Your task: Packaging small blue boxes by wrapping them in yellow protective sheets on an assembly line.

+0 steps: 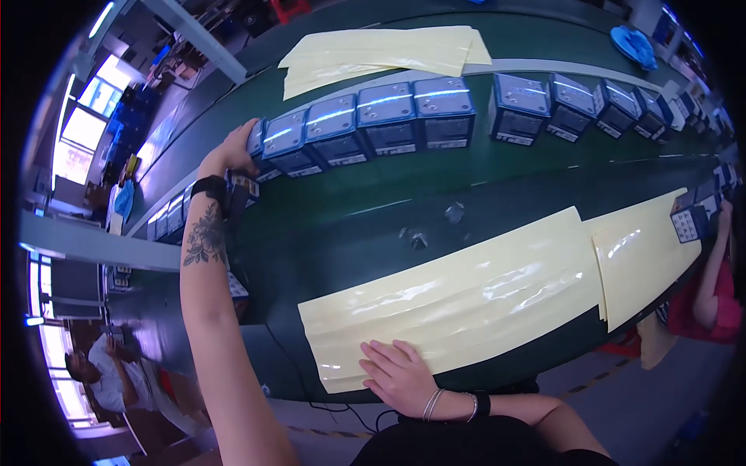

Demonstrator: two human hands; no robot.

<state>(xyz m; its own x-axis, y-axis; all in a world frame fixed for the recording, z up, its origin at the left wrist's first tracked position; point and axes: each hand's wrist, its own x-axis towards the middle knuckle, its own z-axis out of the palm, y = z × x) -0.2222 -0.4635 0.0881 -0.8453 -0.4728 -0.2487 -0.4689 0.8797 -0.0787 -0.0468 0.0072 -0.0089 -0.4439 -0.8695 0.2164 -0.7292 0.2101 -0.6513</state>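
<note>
My left hand [235,147] reaches far out to the left end of a row of dark blue boxes with shiny wrapped tops. Its fingers curl round the end box [256,140], which is partly hidden behind them. Right beside that one stands another blue box [285,133], with several more following to the right. Close to my body, my right hand [400,377] lies flat with spread fingers on a glossy cream-yellow sheet [466,287]. Nothing is held in it.
Cream sheets [381,53] lie beyond the row; another stack [649,260] is at right. Further boxes [571,103] continue rightward. Clear plastic scraps [419,240] rest on the green surface. A grey post [109,237] juts in at left. Co-workers sit at left [116,373] and right [715,287].
</note>
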